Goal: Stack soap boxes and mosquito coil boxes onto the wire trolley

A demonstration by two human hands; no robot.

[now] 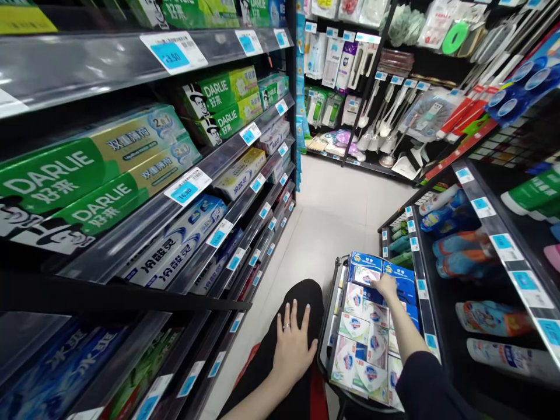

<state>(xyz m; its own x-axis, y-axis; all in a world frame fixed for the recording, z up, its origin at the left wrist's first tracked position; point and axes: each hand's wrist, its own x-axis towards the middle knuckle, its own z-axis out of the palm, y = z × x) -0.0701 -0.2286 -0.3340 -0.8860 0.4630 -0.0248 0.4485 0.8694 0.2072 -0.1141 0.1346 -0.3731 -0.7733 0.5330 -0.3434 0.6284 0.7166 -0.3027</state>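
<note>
My left hand point(292, 350) lies flat on my bent knee in black trousers, its fingers spread and a ring on one of them. My right hand point(385, 287) reaches into a basket-like cart point(322, 344), its fingers bent down at the edge of a white soap box point(366, 275). The fingertips are partly hidden, but they look closed on that box. Several more white soap boxes point(352, 326) with blue-and-red logos fill the cart in rows. Blue boxes point(399, 274) lie at its far end, beside and under the hand.
Shelves on the left hold green Darlie toothpaste boxes point(70, 169) and white-and-blue toothpaste boxes point(175, 248). Close to the cart on the right, a shelf point(485, 204) carries bottles and pouches point(464, 254). Brushes point(385, 111) hang on a rack beyond the pale floor point(332, 198).
</note>
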